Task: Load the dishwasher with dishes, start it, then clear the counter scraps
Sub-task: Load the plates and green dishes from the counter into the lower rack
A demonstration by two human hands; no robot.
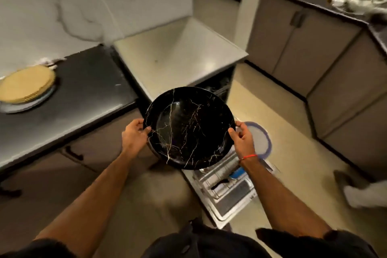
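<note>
We hold the round black gold-veined marble-pattern plate (189, 128) by its rim, left hand (135, 134) and right hand (243, 139) fingers curled around opposite edges, above the open dishwasher's pulled-out wire rack (224, 186); loading step: next, lower it on edge into a free slot.

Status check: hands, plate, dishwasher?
Left hand and right hand grip black marbled plate at opposite rims. Plate held above open dishwasher rack. Rack partly loaded; nothing seen blocking.

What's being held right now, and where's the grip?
Black marbled plate, gripped at opposite rims: left hand on its left edge, right hand on its right.
</note>
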